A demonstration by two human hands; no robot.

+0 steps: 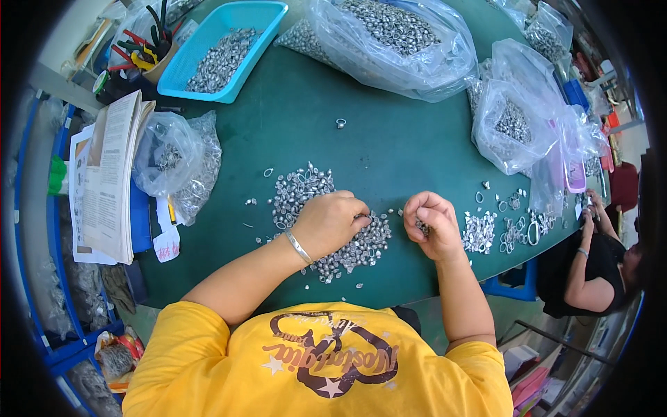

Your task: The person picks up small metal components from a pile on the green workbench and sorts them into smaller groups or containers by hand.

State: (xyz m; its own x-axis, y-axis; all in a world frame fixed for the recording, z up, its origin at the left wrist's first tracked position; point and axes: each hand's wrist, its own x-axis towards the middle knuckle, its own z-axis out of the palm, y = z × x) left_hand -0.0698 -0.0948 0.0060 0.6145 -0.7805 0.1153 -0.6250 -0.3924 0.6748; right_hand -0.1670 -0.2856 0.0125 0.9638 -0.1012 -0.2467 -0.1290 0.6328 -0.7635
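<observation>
Metal pieces (354,254), small and silvery, lie in a loose pile in front of you on the green desk (278,125), as the head view shows. Your left hand (326,224) reaches over the middle of that pile, its fingers bent and drawn together at the pieces; you cannot tell from here whether the thumb and forefinger pinch one. A silvery bracelet (299,247) circles your left wrist. Your right hand (440,226), just right of the pile, is curled with the palm side turned inward, the fingers folded around a few of the same pieces.

Beyond the pile, a single ring (340,124) lies by itself. To the right of your right hand, a smaller heap of castings (478,231) sits beside scattered rings (514,236). At the far left of the desk you have a turquoise plastic basket (243,14) partly filled with metal pieces, with a cup of pliers (142,55) next to it. Nearer on the left, a clear plastic bag (198,167) rests beside an upright booklet (108,181). A large clear sack (389,73) bulges with pieces at the far side. At the right edge, a co-worker's arms (587,257) reach to the desk.
</observation>
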